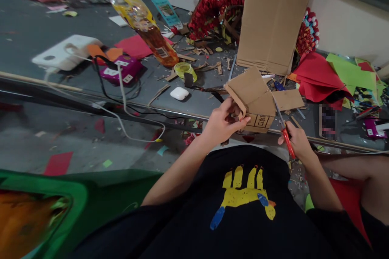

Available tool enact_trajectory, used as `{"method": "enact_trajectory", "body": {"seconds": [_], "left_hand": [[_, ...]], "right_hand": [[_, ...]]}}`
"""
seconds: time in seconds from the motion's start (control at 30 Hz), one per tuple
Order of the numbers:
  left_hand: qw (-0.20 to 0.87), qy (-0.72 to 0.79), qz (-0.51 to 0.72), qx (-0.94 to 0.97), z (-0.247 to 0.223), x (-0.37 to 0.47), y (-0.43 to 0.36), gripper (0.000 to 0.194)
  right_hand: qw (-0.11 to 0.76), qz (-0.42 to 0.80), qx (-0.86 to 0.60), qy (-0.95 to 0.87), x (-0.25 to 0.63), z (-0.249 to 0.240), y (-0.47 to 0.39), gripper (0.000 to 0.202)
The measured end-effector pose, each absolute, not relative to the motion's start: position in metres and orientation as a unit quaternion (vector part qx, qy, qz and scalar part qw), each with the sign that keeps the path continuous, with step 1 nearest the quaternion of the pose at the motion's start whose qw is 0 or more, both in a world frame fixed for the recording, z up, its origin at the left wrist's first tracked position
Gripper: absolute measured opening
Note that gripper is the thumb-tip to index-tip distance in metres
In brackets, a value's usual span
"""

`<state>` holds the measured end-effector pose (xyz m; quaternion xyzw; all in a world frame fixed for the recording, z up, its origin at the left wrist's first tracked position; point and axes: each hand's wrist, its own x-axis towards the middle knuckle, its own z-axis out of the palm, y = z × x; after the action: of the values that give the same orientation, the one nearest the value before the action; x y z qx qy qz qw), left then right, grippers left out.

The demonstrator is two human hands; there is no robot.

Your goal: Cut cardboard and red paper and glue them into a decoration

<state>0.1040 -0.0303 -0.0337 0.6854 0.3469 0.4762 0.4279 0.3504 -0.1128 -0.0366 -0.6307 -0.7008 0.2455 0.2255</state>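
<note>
A: Your left hand (223, 120)?
B: Fingers pinched on the left edge of your folded cardboard (253, 91).
A: Your right hand (298, 141)?
B: Fingers curled round the red handles of your scissors (285, 129). Blades by the cardboard's right side; can't tell if they touch.
A: Cardboard's where?
B: At the front edge of your table (21, 46), ahead of your black shirt (243, 234). Tall cardboard panel (270, 16) behind, small white case (179, 93) to its left.

Matt cardboard piece (253, 91); scissors (285, 129) with metal blades (279, 111), glossy plastic handles (287, 141); smooth tabletop (27, 24).
</note>
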Motion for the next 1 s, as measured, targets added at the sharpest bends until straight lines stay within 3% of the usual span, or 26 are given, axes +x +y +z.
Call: {"method": "enact_trajectory", "body": {"seconds": [0.27, 0.53, 0.77, 1.0], "left_hand": [[0.447, 0.383, 0.370, 0.718, -0.035, 0.105, -0.040, 0.040], [0.415, 0.384, 0.378, 0.733, -0.036, 0.102, -0.037, 0.034], [0.402, 0.382, 0.385, 0.738, -0.033, 0.102, -0.034, 0.029], [0.408, 0.380, 0.389, 0.733, -0.035, 0.102, -0.031, 0.038]], "right_hand": [[0.217, 0.229, -0.639, -0.701, 0.340, -0.036, -0.107, 0.041], [0.236, 0.169, -0.636, -0.715, 0.344, -0.034, -0.109, 0.024], [0.244, 0.142, -0.637, -0.717, 0.345, -0.032, -0.109, 0.021], [0.235, 0.142, -0.629, -0.727, 0.346, -0.036, -0.110, 0.013]]}}
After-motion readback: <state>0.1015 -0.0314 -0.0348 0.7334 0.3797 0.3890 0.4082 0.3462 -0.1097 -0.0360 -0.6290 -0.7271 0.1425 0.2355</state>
